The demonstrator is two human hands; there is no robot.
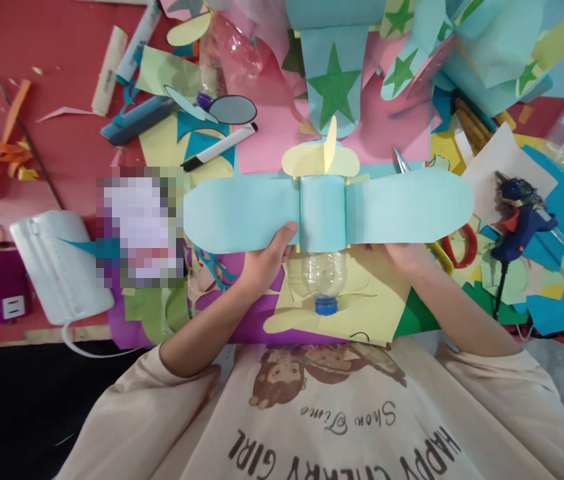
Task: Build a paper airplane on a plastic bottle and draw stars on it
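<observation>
A toy plane made from a clear plastic bottle [323,270] lies across the middle, its blue cap [326,306] toward me. Light blue paper [323,213] wraps the bottle, and rounded paper wings [412,205] stretch to both sides. At the far end stand pale yellow tail pieces [319,158]. My left hand [273,257] grips the left wing near the bottle, thumb on top and fingers underneath. Under the right wing's near edge is my right hand [402,259]; its fingers are hidden beneath the paper.
Red-handled scissors [462,245] and a blue glue gun [525,223] lie to the right. On the left are a white power bank-like box [62,267], a blurred-out rectangle [139,227] and a black-and-white marker [219,147]. Paper with green stars [335,87] and scraps cover the far side.
</observation>
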